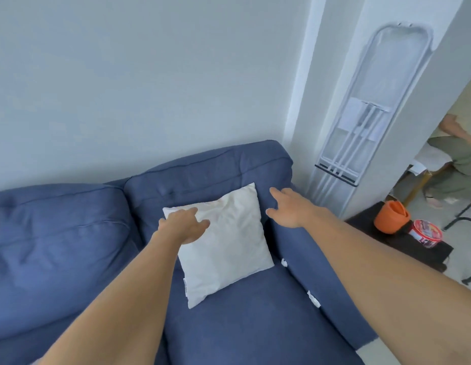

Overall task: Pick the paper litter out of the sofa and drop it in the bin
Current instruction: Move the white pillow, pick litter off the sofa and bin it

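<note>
A blue sofa (58,233) fills the lower left of the head view. A white cushion (229,246) leans against its backrest near the right armrest. My left hand (183,226) rests on the cushion's upper left corner, fingers curled over its edge. My right hand (289,206) hovers open beside the cushion's upper right corner, over the armrest. Two small white paper scraps are wedged in the gap between seat and armrest: one (284,262) by the cushion's lower right corner, another (314,299) nearer to me. No bin is in view.
A folded white ironing board (374,114) leans on the wall right of the sofa. A dark side table (395,241) holds an orange cup (392,217) and a red-lidded tub (426,233). A seated person (458,154) is at the far right.
</note>
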